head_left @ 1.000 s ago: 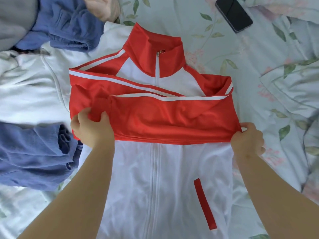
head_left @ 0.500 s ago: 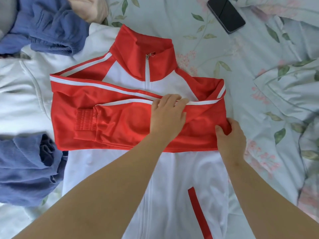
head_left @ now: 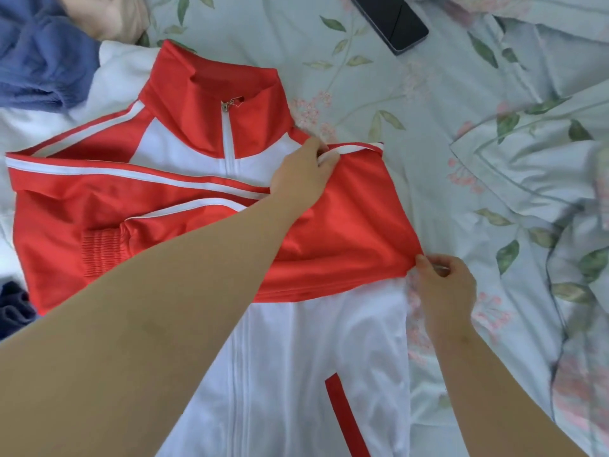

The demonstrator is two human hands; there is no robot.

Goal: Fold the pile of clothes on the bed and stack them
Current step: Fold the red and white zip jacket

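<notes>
A red and white zip jacket (head_left: 184, 206) lies front up on the bed, collar pointing away from me. Both red sleeves are folded across its chest. My left hand (head_left: 304, 178) reaches across the jacket and pinches the white-striped upper edge of the sleeve fold at the right shoulder. My right hand (head_left: 443, 285) pinches the lower right corner of that red fold, at the jacket's right side. The white lower body with a red pocket stripe (head_left: 346, 417) stretches toward me.
A blue garment (head_left: 43, 57) and a pale pink one (head_left: 108, 18) lie at the top left over a white garment (head_left: 29, 127). A dark blue piece (head_left: 14, 308) sits at the left edge. A black phone (head_left: 390, 21) rests on the floral sheet (head_left: 461, 110); a rumpled quilt (head_left: 560, 179) lies right.
My left hand has gone from the left sleeve cuff across the chest to the right shoulder fold. My right hand stays at the fold's lower right corner. The view has shifted left.
</notes>
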